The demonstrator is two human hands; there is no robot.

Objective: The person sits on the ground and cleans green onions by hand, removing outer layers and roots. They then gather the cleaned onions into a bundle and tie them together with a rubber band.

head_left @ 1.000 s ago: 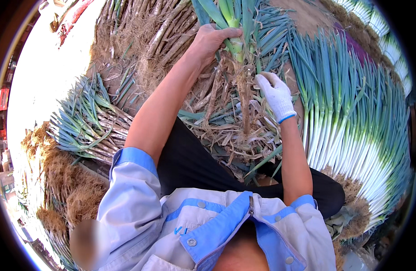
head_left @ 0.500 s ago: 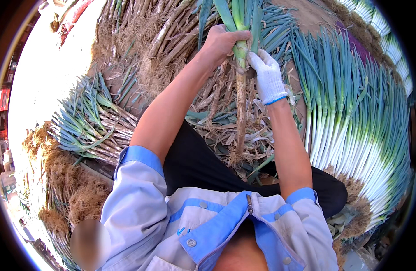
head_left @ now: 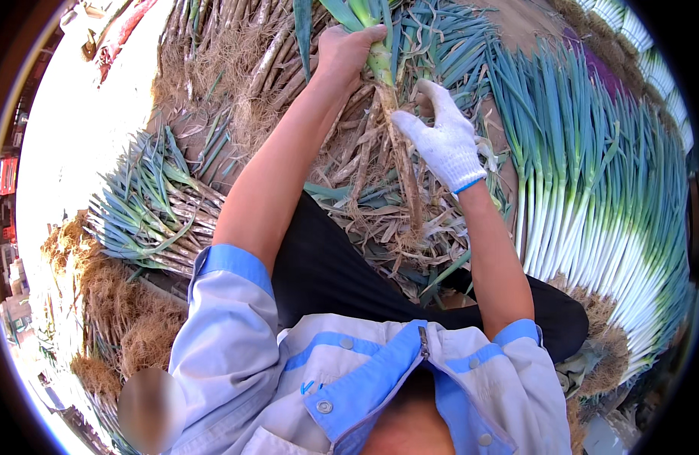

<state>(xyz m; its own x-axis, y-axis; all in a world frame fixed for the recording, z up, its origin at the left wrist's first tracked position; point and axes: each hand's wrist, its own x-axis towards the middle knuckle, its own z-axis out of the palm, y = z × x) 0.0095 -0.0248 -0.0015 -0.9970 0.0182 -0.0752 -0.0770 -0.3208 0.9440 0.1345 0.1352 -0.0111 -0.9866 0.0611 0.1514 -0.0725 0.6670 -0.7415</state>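
My bare left hand (head_left: 343,54) is closed round a long green onion (head_left: 399,148), gripping it just below the green leaves. The stalk slants down from that grip, its lower part still wrapped in dry brown skin and its roots toward me. My right hand (head_left: 445,144), in a white knit glove with a blue cuff, stands beside the stalk with thumb and forefinger spread. Nothing shows between its fingers. Under the stalk lies a heap of peeled dry leaves (head_left: 440,220).
To the right, a dense row of clean green onions (head_left: 573,197) shows white shanks. Unpeeled brown-skinned onions (head_left: 277,57) are piled ahead. At left lie another bundle (head_left: 163,205) and a rooty stack (head_left: 110,296). My black-trousered legs (head_left: 326,258) frame the leaf heap.
My left hand has shifted left and slightly away, tilting the green onion so its root end swings right. My gloved right hand has come off the stalk, moved nearer me and opened.
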